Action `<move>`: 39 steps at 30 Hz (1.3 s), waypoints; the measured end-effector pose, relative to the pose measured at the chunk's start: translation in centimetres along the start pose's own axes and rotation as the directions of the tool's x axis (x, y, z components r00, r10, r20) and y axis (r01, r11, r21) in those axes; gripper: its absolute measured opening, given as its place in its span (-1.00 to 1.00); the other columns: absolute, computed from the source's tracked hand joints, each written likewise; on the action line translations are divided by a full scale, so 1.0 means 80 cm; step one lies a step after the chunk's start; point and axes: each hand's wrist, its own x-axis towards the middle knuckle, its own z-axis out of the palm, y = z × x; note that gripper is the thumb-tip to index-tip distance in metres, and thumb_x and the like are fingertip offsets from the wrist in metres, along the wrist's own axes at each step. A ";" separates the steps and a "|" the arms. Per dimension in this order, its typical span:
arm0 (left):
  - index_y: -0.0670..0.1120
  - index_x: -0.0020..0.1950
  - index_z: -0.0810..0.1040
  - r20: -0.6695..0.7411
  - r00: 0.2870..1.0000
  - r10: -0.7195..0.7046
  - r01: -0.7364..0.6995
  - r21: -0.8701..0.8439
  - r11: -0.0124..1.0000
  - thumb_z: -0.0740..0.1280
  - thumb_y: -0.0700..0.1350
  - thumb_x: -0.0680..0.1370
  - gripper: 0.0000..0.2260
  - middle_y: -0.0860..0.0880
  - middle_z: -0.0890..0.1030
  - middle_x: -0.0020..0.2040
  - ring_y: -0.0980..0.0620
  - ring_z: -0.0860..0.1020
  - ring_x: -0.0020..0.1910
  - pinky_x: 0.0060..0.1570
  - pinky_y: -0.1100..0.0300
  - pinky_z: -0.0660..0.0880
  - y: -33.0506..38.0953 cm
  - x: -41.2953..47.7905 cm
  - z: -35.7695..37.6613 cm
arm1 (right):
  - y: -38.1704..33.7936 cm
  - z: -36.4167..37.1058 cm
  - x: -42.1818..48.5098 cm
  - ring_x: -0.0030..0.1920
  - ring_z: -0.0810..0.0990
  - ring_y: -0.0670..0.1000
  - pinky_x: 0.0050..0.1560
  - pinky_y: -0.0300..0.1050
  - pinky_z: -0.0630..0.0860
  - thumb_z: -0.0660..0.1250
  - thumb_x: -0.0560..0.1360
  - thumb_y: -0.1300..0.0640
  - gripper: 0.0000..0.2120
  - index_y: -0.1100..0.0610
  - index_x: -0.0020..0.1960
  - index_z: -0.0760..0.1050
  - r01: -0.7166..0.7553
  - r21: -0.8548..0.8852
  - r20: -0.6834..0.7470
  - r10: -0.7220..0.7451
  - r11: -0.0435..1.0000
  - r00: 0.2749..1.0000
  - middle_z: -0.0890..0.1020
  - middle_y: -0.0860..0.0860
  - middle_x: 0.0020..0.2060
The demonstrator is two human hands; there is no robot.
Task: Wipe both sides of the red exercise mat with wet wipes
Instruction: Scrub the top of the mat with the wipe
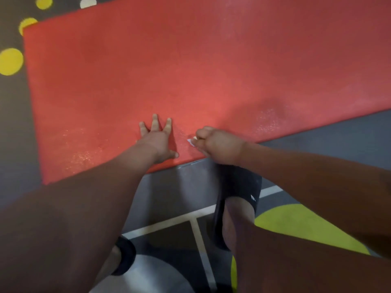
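Mat: red exercise mat (190, 70) lies flat on the floor (330, 149), spreading ahead of the person from about 10 o'clock through 12 to 3 o'clock; its near edge runs just in front of the feet.
Left hand: left hand (157, 140) presses flat on the mat close to the near edge, fingers straight and spread, thumb out toward 3 o'clock.
Right hand: right hand (220, 144) sits just beside the left one, at its 3 o'clock, curled into a fist around a wet wipe (191, 142), knuckles down on the mat.
Wipe: only a small white corner pokes out of the fist toward 9 o'clock; the rest is hidden.
Sheen: damp glints show on the mat at 8 o'clock of the left hand and 2 o'clock of the right.
Feet: black sandal (239, 187) on the foot at 6 o'clock of the right hand, toes at the mat's edge.
Floor: grey, with yellow dots (11, 61) at 10 o'clock and white lines (169, 222) at 6 o'clock.
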 end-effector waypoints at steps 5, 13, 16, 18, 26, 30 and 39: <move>0.08 0.64 -0.35 0.012 1.000 -0.003 0.002 0.093 0.996 0.48 0.22 0.49 0.10 -0.21 -0.41 0.61 -0.50 -0.27 0.55 0.58 -0.25 -0.08 0.005 0.006 0.001 | -0.003 0.006 -0.002 -0.20 0.55 0.22 -0.23 0.03 0.55 0.21 0.59 0.11 -0.74 0.21 0.07 0.62 -0.041 0.041 -0.058 0.044 0.998 0.997 0.51 0.16 -0.22; 0.05 0.65 -0.35 0.025 0.999 -0.033 0.031 0.075 0.997 0.53 0.16 0.48 0.13 -0.23 -0.44 0.59 -0.50 -0.27 0.55 0.52 -0.40 0.03 0.007 0.021 0.006 | 0.010 -0.010 0.013 -0.15 0.52 0.18 -0.16 0.04 0.55 0.24 0.62 0.08 -0.80 0.18 -0.06 0.54 -0.018 0.046 0.026 0.017 0.999 1.000 0.49 0.14 -0.16; 0.03 0.64 -0.36 0.040 0.998 -0.053 0.051 0.055 0.997 0.52 0.09 0.50 0.12 -0.21 -0.46 0.59 -0.52 -0.30 0.54 0.51 -0.42 0.03 0.014 0.019 0.004 | 0.050 -0.034 0.028 -0.16 0.55 0.22 -0.20 0.01 0.49 0.23 0.59 0.12 -0.82 0.21 -0.05 0.54 -0.162 -0.052 -0.041 0.160 0.985 0.986 0.52 0.18 -0.15; 0.01 0.64 -0.36 0.050 0.997 -0.059 0.056 0.055 0.997 0.53 0.07 0.51 0.12 -0.23 -0.46 0.58 -0.54 -0.30 0.53 0.50 -0.44 0.03 0.018 0.018 0.001 | 0.092 -0.055 0.033 -0.12 0.55 0.26 -0.14 0.06 0.44 0.26 0.53 0.25 -0.92 0.23 -0.06 0.52 -0.433 -0.063 -0.145 0.421 0.899 0.895 0.51 0.23 -0.12; 0.00 0.64 -0.36 0.061 0.996 -0.072 0.073 -0.003 0.997 0.51 -0.01 0.53 0.09 -0.18 -0.49 0.57 -0.51 -0.33 0.53 0.42 -0.51 0.15 0.024 0.011 -0.003 | 0.077 -0.034 0.049 -0.14 0.56 0.22 -0.12 0.02 0.44 0.21 0.60 0.21 -0.81 0.24 -0.04 0.59 -0.479 0.037 -0.166 0.478 0.877 0.863 0.53 0.21 -0.11; 0.02 0.64 -0.35 0.041 0.998 -0.052 0.052 -0.012 0.999 0.51 0.00 0.53 0.08 -0.17 -0.49 0.58 -0.49 -0.34 0.54 0.43 -0.49 0.15 0.018 0.007 -0.001 | 0.022 -0.013 0.032 -0.18 0.44 0.08 -0.14 0.02 0.44 0.13 0.65 0.14 -0.74 0.23 -0.02 0.55 -0.094 0.077 0.021 0.093 0.993 0.995 0.50 0.12 -0.13; 0.15 0.66 -0.26 -0.055 0.998 0.027 -0.031 -0.082 0.996 0.54 0.10 0.48 0.08 -0.02 -0.39 0.64 -0.33 -0.28 0.61 0.57 -0.28 0.08 -0.011 -0.007 0.006 | 0.108 -0.033 0.052 -0.11 0.56 0.26 -0.10 0.09 0.54 0.26 0.53 0.19 -0.82 0.20 0.03 0.61 -0.537 0.040 -0.235 0.531 0.842 0.814 0.52 0.19 -0.07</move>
